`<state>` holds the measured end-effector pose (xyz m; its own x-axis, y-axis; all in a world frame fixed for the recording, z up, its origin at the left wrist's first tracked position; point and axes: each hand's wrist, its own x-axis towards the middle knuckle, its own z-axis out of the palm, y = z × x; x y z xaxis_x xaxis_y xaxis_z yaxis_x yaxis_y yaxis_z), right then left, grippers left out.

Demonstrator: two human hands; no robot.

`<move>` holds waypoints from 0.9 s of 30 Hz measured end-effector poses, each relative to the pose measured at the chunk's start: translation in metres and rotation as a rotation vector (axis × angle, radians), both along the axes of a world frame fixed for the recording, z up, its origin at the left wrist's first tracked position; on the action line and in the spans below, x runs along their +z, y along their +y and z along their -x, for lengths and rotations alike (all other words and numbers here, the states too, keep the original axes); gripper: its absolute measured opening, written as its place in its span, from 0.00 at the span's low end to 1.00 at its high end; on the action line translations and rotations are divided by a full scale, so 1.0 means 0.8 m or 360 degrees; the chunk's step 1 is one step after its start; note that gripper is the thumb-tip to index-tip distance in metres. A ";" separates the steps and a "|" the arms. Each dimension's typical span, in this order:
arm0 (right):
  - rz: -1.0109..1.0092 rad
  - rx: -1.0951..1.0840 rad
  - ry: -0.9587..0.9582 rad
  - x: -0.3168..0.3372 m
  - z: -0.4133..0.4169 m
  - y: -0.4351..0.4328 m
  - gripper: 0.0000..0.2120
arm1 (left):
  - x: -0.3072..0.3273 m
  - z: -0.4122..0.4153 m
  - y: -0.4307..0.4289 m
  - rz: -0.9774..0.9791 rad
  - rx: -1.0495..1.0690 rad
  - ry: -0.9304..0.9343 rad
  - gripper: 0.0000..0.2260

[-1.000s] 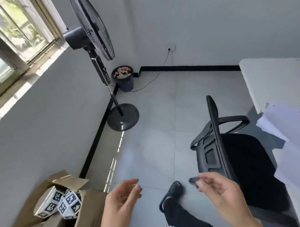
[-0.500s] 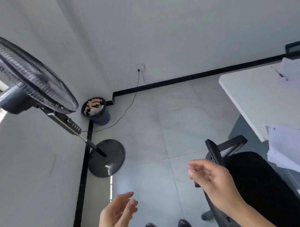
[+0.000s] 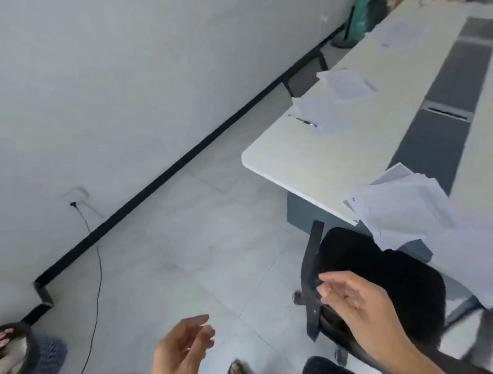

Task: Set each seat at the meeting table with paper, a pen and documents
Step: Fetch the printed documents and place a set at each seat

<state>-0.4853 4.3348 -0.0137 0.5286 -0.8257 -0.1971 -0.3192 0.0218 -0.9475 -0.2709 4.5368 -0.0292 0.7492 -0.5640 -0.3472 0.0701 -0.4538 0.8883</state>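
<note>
well beyond empty right hand (image 3: 358,300), papers (image 3: 402,206)

The whole frame is smeared by motion. The worktop (image 3: 336,155) runs off the right edge. The print on the papers (image 3: 402,206) at centre right is too blurred to read. The chair (image 3: 382,280) is cut off at the lower right. The basket (image 3: 36,359) at the lower left is cropped. The green object (image 3: 366,10) at the top is unidentifiable.
</note>
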 end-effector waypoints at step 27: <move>-0.0184 -0.1388 0.0795 -0.135 0.021 -0.249 0.16 | -0.025 -0.092 -0.485 -0.0298 -0.1720 -0.0145 0.07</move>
